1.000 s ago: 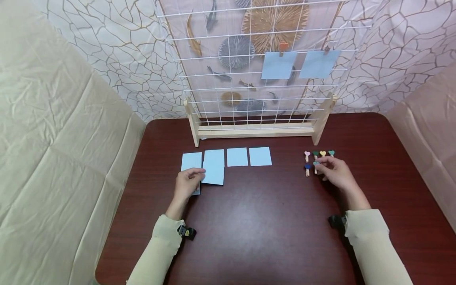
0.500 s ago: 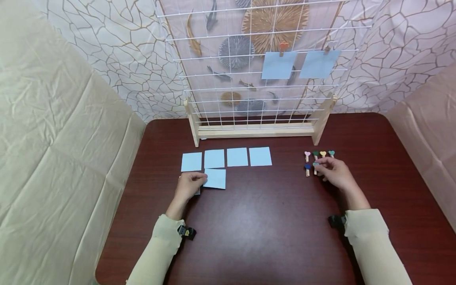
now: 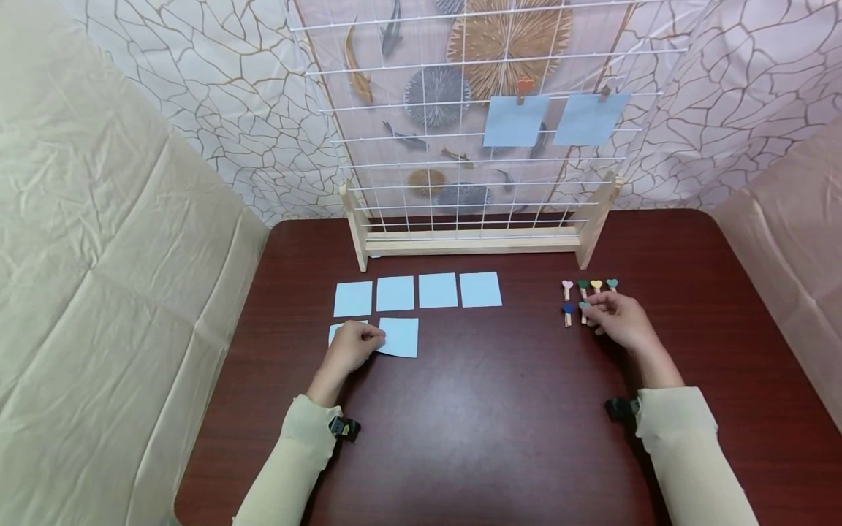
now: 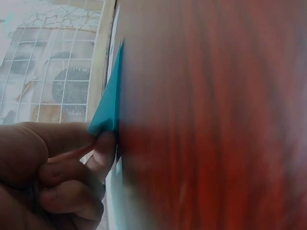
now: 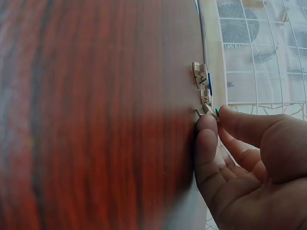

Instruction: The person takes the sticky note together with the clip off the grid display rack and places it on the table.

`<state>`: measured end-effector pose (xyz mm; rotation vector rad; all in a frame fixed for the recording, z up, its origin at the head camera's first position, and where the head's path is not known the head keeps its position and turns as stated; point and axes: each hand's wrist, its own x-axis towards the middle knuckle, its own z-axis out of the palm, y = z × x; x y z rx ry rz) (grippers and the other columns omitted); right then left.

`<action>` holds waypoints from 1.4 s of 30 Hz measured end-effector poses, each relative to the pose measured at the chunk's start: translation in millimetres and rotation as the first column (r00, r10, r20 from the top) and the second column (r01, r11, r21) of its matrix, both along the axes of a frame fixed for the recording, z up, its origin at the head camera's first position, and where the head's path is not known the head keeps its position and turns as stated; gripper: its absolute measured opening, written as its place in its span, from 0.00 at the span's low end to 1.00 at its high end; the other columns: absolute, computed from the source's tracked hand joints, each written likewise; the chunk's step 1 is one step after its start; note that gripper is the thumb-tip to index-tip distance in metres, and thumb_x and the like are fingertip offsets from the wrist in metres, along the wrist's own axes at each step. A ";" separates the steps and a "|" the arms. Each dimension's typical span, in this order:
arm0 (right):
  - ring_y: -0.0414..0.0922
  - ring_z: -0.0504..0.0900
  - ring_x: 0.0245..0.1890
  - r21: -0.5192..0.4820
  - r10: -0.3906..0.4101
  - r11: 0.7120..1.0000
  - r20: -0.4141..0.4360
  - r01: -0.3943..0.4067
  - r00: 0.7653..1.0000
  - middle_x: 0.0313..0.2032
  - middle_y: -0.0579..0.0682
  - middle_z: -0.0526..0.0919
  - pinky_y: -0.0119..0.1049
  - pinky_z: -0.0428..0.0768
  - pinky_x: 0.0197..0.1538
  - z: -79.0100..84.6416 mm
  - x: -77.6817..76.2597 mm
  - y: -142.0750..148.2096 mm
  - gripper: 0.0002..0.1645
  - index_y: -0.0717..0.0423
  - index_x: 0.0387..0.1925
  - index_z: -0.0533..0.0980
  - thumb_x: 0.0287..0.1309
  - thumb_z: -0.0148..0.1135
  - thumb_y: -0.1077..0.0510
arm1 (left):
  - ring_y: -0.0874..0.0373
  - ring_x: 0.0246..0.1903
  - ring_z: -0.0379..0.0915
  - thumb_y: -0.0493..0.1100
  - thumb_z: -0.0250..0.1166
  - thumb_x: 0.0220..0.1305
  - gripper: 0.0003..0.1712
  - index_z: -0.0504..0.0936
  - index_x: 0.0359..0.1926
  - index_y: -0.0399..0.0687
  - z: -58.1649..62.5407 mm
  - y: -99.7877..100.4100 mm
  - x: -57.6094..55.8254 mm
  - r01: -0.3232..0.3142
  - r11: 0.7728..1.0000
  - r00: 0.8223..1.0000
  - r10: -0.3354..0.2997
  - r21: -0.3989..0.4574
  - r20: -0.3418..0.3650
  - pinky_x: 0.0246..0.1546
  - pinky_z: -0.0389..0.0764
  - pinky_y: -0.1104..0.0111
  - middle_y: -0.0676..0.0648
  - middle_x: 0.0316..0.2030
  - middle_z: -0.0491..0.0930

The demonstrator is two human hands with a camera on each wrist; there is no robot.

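Observation:
My left hand (image 3: 350,345) pinches the left edge of a square light-blue paper card (image 3: 400,337), low over the table. Seen from the left wrist, the card (image 4: 108,108) tilts up where thumb and finger grip it. Another blue card (image 3: 336,330) lies partly hidden beneath that hand. On the right side, my right hand (image 3: 617,319) pinches a small wooden clothespin (image 3: 584,310) with a teal heart, at the end of the front row. A clothespin with a dark blue heart (image 3: 569,310) lies just left of it. Thumb and fingertips meet at the pin (image 5: 208,109) in the right wrist view.
Several blue cards (image 3: 438,290) lie in a row behind the left hand. More heart clothespins, one pink (image 3: 568,285), line up behind the right hand. A white wire grid (image 3: 421,135) on a wooden stand (image 3: 471,244) bears two clipped cards (image 3: 515,121).
My left hand has drawn the pinched card toward the front and lowered it, so it no longer overlaps the back row. My right hand has stayed at the teal-heart clothespin.

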<state>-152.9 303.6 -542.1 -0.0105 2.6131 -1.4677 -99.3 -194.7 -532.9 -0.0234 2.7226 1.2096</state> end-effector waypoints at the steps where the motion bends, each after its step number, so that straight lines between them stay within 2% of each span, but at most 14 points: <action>1: 0.34 0.81 0.27 0.002 -0.002 1.000 -0.002 0.002 1.000 0.34 0.62 0.86 0.34 0.84 0.29 0.3 0.2 -0.1 0.18 0.79 0.54 0.76 0.76 0.61 0.63 | 0.54 0.37 0.82 0.37 0.70 0.69 0.08 0.93 0.44 0.39 0.6 0.3 -0.2 0.007 1.000 1.000 -0.007 -0.011 -0.002 0.38 0.80 0.61 0.42 0.41 0.90; 4: 0.35 0.81 0.26 0.015 -0.005 1.000 -0.002 0.005 1.000 0.34 0.61 0.86 0.34 0.84 0.29 0.7 0.4 -0.3 0.18 0.79 0.54 0.76 0.75 0.61 0.63 | 0.49 0.46 0.84 0.37 0.70 0.69 0.08 0.93 0.45 0.40 3.5 1.2 -0.2 0.026 0.999 1.000 -0.026 -0.042 -0.003 0.45 0.82 0.56 0.42 0.44 0.89; 6: 0.36 0.82 0.25 0.026 -0.009 1.000 -0.002 0.009 1.000 0.33 0.60 0.86 0.34 0.84 0.29 0.7 0.6 -0.5 0.19 0.78 0.55 0.76 0.75 0.61 0.63 | 0.47 0.47 0.84 0.37 0.70 0.70 0.08 0.93 0.45 0.40 5.0 1.7 -0.2 0.034 0.998 0.999 -0.034 -0.060 -0.002 0.47 0.83 0.54 0.42 0.44 0.89; 10: 0.37 0.82 0.25 0.045 -0.031 0.998 -0.007 0.031 0.999 0.32 0.60 0.84 0.33 0.85 0.29 -0.3 0.8 -0.4 0.18 0.77 0.56 0.75 0.75 0.61 0.64 | 0.53 0.40 0.83 0.38 0.70 0.70 0.07 0.93 0.44 0.42 6.3 1.9 -0.1 0.038 0.996 0.999 -0.038 -0.077 0.002 0.43 0.81 0.58 0.44 0.40 0.90; 16: 0.37 0.82 0.25 0.055 -0.064 0.996 -0.021 0.065 0.998 0.31 0.62 0.81 0.33 0.85 0.29 -1.1 2.3 -1.5 0.14 0.73 0.52 0.74 0.74 0.63 0.64 | 0.60 0.29 0.73 0.39 0.68 0.71 0.08 0.94 0.41 0.44 6.0 0.9 0.2 0.034 0.998 0.999 -0.035 -0.056 -0.009 0.38 0.76 0.64 0.49 0.32 0.88; 18: 0.37 0.81 0.25 0.059 -0.065 0.996 -0.022 0.066 0.998 0.32 0.59 0.79 0.33 0.85 0.29 -0.7 2.9 -1.6 0.15 0.72 0.51 0.74 0.73 0.65 0.64 | 0.61 0.24 0.67 0.39 0.67 0.72 0.12 0.91 0.29 0.45 5.8 1.3 0.5 0.034 0.999 0.999 -0.034 -0.040 -0.013 0.34 0.73 0.65 0.53 0.22 0.80; 20: 0.36 0.81 0.24 0.062 -0.065 0.996 -0.025 0.067 0.998 0.32 0.57 0.76 0.32 0.85 0.29 -0.7 3.0 -1.0 0.15 0.72 0.50 0.74 0.71 0.67 0.64 | 0.61 0.20 0.59 0.40 0.66 0.73 0.21 0.81 0.19 0.47 6.2 2.5 0.8 0.026 0.999 1.000 -0.027 -0.024 -0.010 0.29 0.68 0.65 0.56 0.16 0.70; 23: 0.36 0.81 0.24 0.059 -0.065 0.996 -0.033 0.066 0.997 0.32 0.55 0.73 0.32 0.85 0.29 -1.3 2.9 0.3 0.15 0.72 0.49 0.74 0.69 0.68 0.64 | 0.60 0.18 0.50 0.42 0.64 0.74 0.29 0.64 0.14 0.52 7.7 5.1 1.1 0.015 1.000 1.000 -0.015 -0.008 -0.003 0.26 0.62 0.65 0.56 0.14 0.55; 24: 0.35 0.81 0.24 0.056 -0.065 0.996 -0.035 0.067 0.997 0.32 0.55 0.73 0.32 0.85 0.29 -1.8 2.8 0.7 0.15 0.72 0.49 0.74 0.70 0.68 0.64 | 0.60 0.18 0.50 0.42 0.65 0.75 0.30 0.64 0.14 0.52 8.5 5.9 1.4 0.009 1.000 1.000 -0.009 -0.008 -0.002 0.26 0.62 0.66 0.56 0.14 0.55; 32: 0.35 0.83 0.25 0.017 -0.069 0.997 -0.050 0.070 0.996 0.34 0.64 0.82 0.33 0.85 0.29 -3.6 2.7 1.5 0.15 0.73 0.49 0.74 0.73 0.65 0.62 | 0.60 0.18 0.50 0.43 0.64 0.76 0.30 0.65 0.14 0.53 8.0 7.6 1.1 -0.005 1.000 1.000 0.005 -0.026 -0.004 0.25 0.62 0.66 0.55 0.14 0.55; 35: 0.36 0.82 0.25 0.008 -0.063 0.998 -0.058 0.063 0.996 0.33 0.64 0.83 0.33 0.85 0.29 -2.1 2.3 0.5 0.15 0.72 0.48 0.74 0.74 0.65 0.61 | 0.59 0.19 0.52 0.43 0.64 0.76 0.27 0.71 0.16 0.50 8.3 8.2 1.0 -0.010 1.000 1.000 0.009 -0.022 -0.003 0.26 0.63 0.65 0.55 0.15 0.57; 37: 0.38 0.82 0.24 0.000 -0.054 0.999 -0.064 0.054 0.996 0.31 0.62 0.83 0.33 0.85 0.29 -0.3 1.6 -0.4 0.15 0.72 0.48 0.74 0.74 0.64 0.61 | 0.59 0.19 0.54 0.44 0.64 0.76 0.23 0.79 0.19 0.47 8.4 8.9 0.6 -0.007 1.000 1.000 0.007 -0.023 -0.005 0.27 0.65 0.64 0.55 0.15 0.59; 40: 0.39 0.82 0.24 -0.058 -0.046 0.997 -0.067 0.042 0.997 0.30 0.57 0.83 0.33 0.84 0.29 2.9 -0.7 -1.4 0.15 0.73 0.49 0.73 0.74 0.64 0.61 | 0.60 0.21 0.60 0.44 0.66 0.75 0.14 0.90 0.31 0.45 8.3 10.8 -0.3 -0.010 1.000 1.000 0.010 -0.025 -0.009 0.30 0.69 0.64 0.55 0.16 0.66; 42: 0.40 0.83 0.24 -0.116 -0.047 0.992 -0.063 0.040 0.997 0.30 0.52 0.84 0.33 0.84 0.29 5.7 -2.7 -2.2 0.15 0.73 0.49 0.73 0.75 0.63 0.61 | 0.60 0.22 0.63 0.45 0.66 0.75 0.12 0.92 0.37 0.45 8.1 12.6 -1.2 -0.010 1.000 1.000 0.010 -0.024 -0.011 0.32 0.70 0.65 0.54 0.17 0.71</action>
